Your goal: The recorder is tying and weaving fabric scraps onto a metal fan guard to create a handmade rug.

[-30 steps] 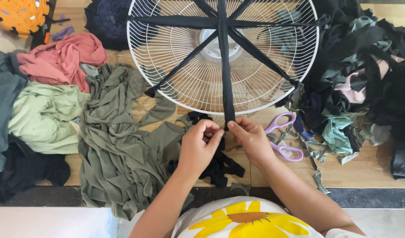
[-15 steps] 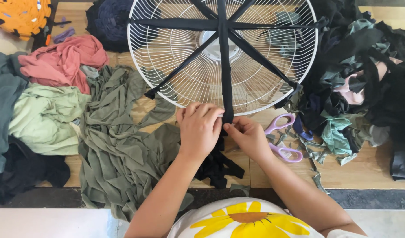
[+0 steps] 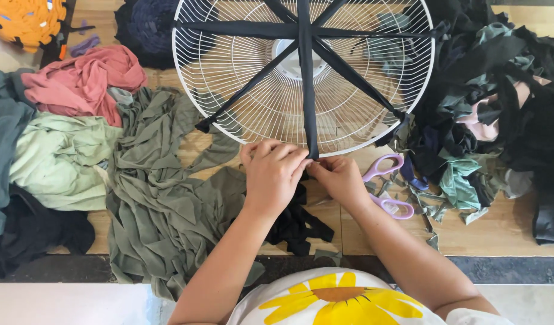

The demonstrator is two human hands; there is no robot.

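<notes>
Both hands meet at the near rim of a white wire fan guard (image 3: 241,78) that lies flat on the wooden surface (image 3: 500,232). The left hand (image 3: 271,174) and the right hand (image 3: 340,180) are close together, fingertips pinched on the lower end of a black fabric strip (image 3: 306,90) where it wraps over the guard's rim. That strip runs straight across the guard toward the far edge, crossing other black strips at the hub like spokes.

Under the wrists lies a loose heap of black strips (image 3: 298,225). Pink-handled scissors (image 3: 388,183) lie just right of the right hand. Olive fabric (image 3: 162,198) spreads toward the left near edge, with pale green cloth (image 3: 57,159) and pink cloth (image 3: 84,81) beyond it. A dark pile of scraps (image 3: 500,102) fills the right side.

The grip is at the very tip of the strip, so it could slip free of the rim and go slack; I judge the stretchy cloth would spring back. Uneven pull might also slide the light guard across the surface.
</notes>
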